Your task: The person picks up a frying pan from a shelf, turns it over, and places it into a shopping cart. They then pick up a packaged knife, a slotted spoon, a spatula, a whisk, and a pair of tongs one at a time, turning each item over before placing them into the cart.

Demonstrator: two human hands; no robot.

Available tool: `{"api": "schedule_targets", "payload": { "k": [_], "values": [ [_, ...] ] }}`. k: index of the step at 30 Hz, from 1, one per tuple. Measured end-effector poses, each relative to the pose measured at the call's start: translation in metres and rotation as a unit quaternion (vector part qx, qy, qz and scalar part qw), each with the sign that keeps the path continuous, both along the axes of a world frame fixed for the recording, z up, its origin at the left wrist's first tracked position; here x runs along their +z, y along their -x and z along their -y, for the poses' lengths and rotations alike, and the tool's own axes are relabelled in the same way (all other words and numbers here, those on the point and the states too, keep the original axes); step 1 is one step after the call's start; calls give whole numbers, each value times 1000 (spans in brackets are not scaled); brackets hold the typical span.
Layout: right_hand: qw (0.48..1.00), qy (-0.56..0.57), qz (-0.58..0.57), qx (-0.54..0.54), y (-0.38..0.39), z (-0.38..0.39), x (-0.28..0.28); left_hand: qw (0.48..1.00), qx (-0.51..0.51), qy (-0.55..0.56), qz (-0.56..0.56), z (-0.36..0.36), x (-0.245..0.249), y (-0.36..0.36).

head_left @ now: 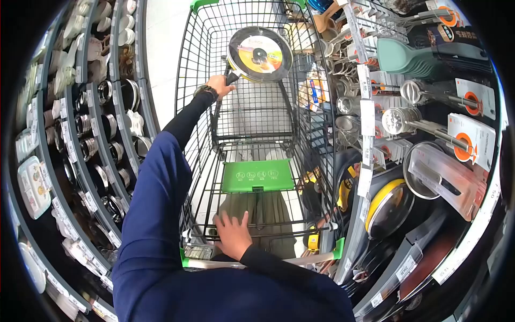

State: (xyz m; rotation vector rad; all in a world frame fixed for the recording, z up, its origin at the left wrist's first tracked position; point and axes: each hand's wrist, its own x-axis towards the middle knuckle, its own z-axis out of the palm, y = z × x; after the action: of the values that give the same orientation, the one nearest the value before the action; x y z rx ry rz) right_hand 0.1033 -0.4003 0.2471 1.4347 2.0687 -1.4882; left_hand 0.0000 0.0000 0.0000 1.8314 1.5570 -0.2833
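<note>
My left hand (219,87), with a dark watch on the wrist, is closed around the black handle of a frying pan (260,53). The pan has a clear lid and a round yellow and white label. It is over the far end of a black wire shopping cart (189,51). My right hand (234,236) is at the near end, over the cart's wires just ahead of the push bar (300,261), its fingers spread and nothing held in it. A green plastic seat flap (258,176) lies between the two hands.
Shelves of cups and dishes (88,123) line the left side close to the cart. On the right hang green spatulas (407,56), a skimmer (398,121) and other utensils, with a yellow-rimmed pan (389,209) below. Pale floor tiles (161,48) run along the cart's left.
</note>
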Motion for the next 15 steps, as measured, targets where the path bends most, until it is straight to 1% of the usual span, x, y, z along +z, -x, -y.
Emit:
{"api": "schedule_targets", "payload": {
  "k": [2,3,5,6,8,10,12,13,15],
  "values": [
    [997,-56,20,42,0,11,2,1000,11,24,6,0,9,-1],
    [997,-50,31,47,1,14,-3,999,15,30,17,1,-6,-4],
    [998,-62,-9,14,3,19,-12,1000,8,2,16,-2,-16,1],
    [998,-64,-11,16,5,20,-16,1000,7,-9,-1,-4,-15,0],
    [995,-92,-22,6,5,23,-20,1000,8,-5,3,-4,-15,0],
    [996,-89,-18,3,6,22,-18,1000,9,-1,4,-4,-11,-2],
    [996,-86,-22,7,8,24,-18,997,36,-61,-43,3,-7,-7],
    [995,-96,-17,-6,7,26,-21,993,24,-91,-71,8,4,-12],
    [994,-107,-23,0,10,26,-22,965,92,-176,-171,7,0,-31]
  ]
}}
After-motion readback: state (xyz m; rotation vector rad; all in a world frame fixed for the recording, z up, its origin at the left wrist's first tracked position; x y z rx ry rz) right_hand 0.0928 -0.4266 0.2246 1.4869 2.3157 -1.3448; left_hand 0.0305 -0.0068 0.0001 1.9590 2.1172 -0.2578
